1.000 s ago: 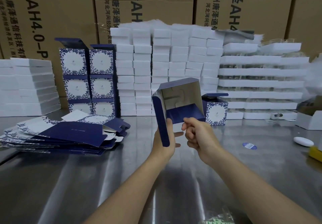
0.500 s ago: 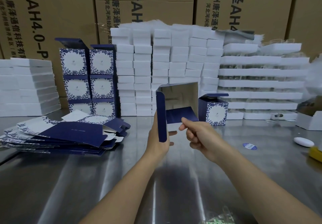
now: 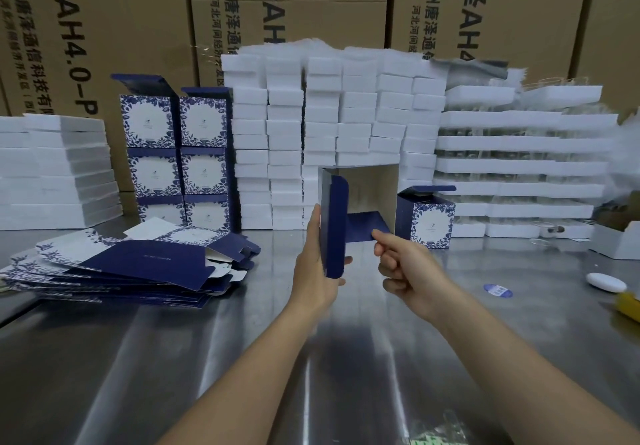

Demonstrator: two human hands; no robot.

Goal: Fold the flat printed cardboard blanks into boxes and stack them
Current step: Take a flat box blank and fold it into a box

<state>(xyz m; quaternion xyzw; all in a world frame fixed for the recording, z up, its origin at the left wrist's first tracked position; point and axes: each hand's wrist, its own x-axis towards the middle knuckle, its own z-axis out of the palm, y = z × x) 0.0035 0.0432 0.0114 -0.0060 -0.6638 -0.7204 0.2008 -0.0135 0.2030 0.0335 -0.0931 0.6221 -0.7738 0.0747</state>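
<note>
Box [image 3: 360,199] now squarer, upright; L hand [image 3: 317,271] grip on side, R hand [image 3: 405,268] pinching flap.

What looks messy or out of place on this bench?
Mostly the pile of flat blanks at left: it is fanned out unevenly, not squared. A lone folded box stands apart with its lid up.

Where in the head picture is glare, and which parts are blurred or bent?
Head view: bright glare streaks run down the steel table; the foam stacks look washed out; the cartons lean from wide-angle distortion; the yellow object at the right edge is blurred.
</note>
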